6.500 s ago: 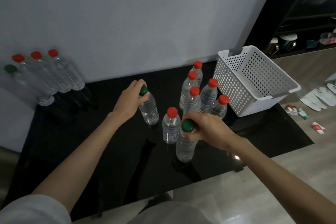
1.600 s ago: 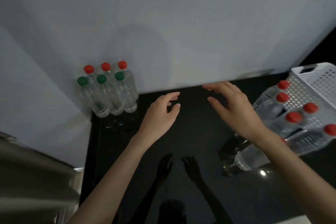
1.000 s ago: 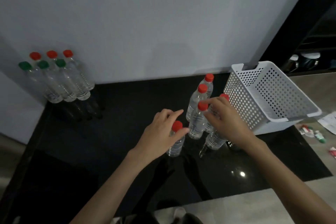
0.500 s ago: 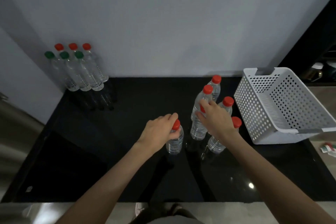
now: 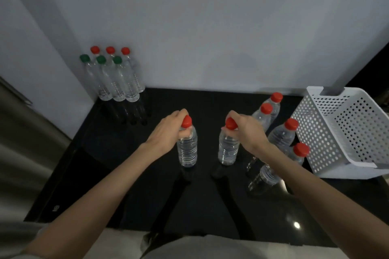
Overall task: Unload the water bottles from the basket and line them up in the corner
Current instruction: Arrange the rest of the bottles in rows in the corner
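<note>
The fingers of the left hand are curled tight round the neck of a red-capped water bottle, just under the cap, which shows between thumb and fingers. The right hand grips the neck of a second red-capped bottle the same way. Both bottles are upright, near each other but apart, over the middle of the glossy black table top. I cannot tell whether their bases touch it.

Right of the right forearm, four more red-capped bottles stand clustered just beside the white perforated basket. In the far left corner, against the walls, six bottles stand packed in two rows, three red caps behind and three green caps in front.
</note>
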The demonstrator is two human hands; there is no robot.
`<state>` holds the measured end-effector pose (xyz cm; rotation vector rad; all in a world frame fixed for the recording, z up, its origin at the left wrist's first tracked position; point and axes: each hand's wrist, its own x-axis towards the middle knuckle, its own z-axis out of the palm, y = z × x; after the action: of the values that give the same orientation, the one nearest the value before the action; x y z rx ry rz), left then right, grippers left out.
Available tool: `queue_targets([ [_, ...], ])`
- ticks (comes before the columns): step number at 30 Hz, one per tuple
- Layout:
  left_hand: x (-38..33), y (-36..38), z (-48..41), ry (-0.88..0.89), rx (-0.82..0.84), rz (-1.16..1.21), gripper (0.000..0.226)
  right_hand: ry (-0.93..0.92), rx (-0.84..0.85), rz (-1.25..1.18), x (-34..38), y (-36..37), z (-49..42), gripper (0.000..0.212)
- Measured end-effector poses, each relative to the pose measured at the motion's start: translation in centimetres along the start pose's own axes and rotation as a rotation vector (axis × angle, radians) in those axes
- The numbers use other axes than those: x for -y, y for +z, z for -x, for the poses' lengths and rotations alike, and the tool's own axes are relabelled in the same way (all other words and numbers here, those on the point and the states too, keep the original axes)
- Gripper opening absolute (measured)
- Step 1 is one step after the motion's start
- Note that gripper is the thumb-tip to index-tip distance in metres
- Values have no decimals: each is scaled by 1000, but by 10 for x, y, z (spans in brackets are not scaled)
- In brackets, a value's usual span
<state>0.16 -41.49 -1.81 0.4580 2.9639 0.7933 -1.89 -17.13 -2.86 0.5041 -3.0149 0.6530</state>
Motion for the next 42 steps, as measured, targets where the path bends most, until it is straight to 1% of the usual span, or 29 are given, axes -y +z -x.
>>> queue_targets([
  [4, 45, -35, -20, 28, 0, -27, 18, 10, 5, -40, 32, 13, -40, 28],
  [9, 99, -77, -59, 71, 45, -87, 18, 13, -7, -194, 68, 26, -100, 22],
  [16, 173, -113, -125, 112, 65, -183, 22, -25, -13, -257, 101, 46, -188, 19],
  [19, 195, -125, -152, 190, 90, -313, 20, -14, -21, -263, 108, 51, -222, 19],
  [22, 213, -136, -180, 271, 39, -533, 18, -11, -19, -247, 111, 57, -251, 18],
  [25, 229, -146, -207, 267, 54, -669, 26, -6, -12, -244, 112, 65, -278, 19],
  [30, 254, -153, -239, 273, 41, -679, 26, -17, 5, -252, 110, 80, -313, 17],
  [34, 270, -156, -256, 232, 37, -678, 33, -27, 13, -269, 108, 95, -330, 17],
  [42, 281, -142, -272, 192, 7, -670, 35, -44, -44, -317, 113, 104, -350, 17],
])
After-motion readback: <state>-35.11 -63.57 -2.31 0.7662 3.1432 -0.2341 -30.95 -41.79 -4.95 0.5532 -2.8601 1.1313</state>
